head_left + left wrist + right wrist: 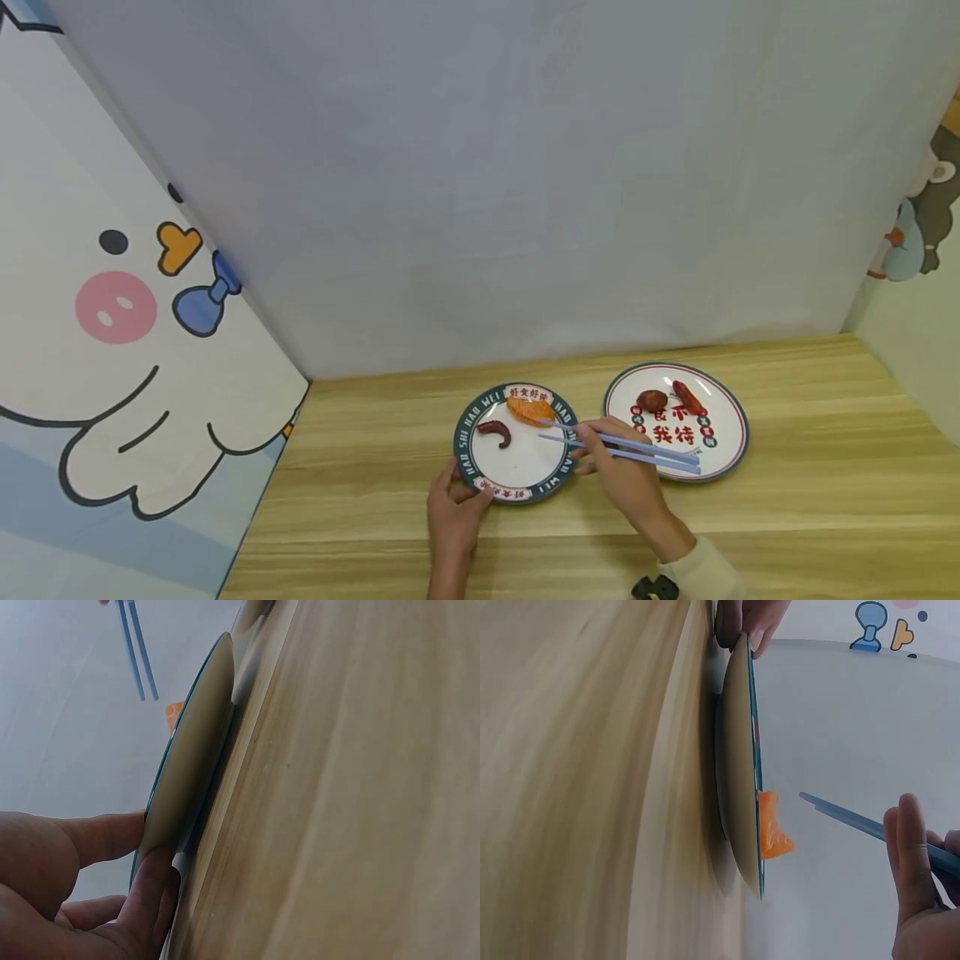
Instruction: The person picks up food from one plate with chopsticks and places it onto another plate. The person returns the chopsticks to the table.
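Observation:
My left hand [455,510] grips the near left rim of a round plate [462,454] with a green lettered border. In the left wrist view its thumb is on the upper side and fingers go under the rim. On this plate lie an orange salmon slice [529,410] with pale lines and a dark red curled piece [496,432] resembling a tentacle. My right hand [626,477] holds a pair of light blue chopsticks [652,452]. Their tips reach over the plate beside the salmon; the right wrist view shows them apart from the salmon slice [772,826].
Right of the green-bordered plate is an oval white plate [723,454] with red characters, partly behind my right hand. It bears a brown roundish piece [651,401] and a red sausage-like piece [687,398]. A pale wall [525,208] rises behind the wooden table [337,500].

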Action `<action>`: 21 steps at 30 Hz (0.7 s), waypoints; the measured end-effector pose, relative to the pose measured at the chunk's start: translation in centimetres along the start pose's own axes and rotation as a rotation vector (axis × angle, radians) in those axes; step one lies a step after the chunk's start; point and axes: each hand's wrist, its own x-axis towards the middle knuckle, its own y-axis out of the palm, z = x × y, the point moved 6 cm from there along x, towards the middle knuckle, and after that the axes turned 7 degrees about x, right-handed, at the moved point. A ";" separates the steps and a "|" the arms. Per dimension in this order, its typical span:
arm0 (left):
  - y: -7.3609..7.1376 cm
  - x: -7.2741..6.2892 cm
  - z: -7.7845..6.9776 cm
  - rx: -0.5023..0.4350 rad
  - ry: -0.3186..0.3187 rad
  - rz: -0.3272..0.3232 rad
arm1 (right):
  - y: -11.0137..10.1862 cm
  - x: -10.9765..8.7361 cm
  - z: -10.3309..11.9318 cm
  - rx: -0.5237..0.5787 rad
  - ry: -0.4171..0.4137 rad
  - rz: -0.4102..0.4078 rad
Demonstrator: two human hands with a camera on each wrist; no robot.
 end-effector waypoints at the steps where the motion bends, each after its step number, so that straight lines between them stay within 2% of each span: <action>1: 0.0 0.0 0.0 -0.002 0.002 0.002 | 0.2 0.0 -0.1 0.006 0.005 0.004; 8: -0.1 -0.1 0.2 -0.011 0.019 0.007 | 1.1 0.0 -0.3 0.024 0.021 0.005; 15: -0.1 0.0 0.2 -0.013 0.015 0.000 | 1.9 0.1 -0.9 0.057 0.076 0.014; 21: -0.1 -0.1 0.0 -0.032 0.015 0.003 | 2.4 0.5 -1.2 0.044 0.088 0.026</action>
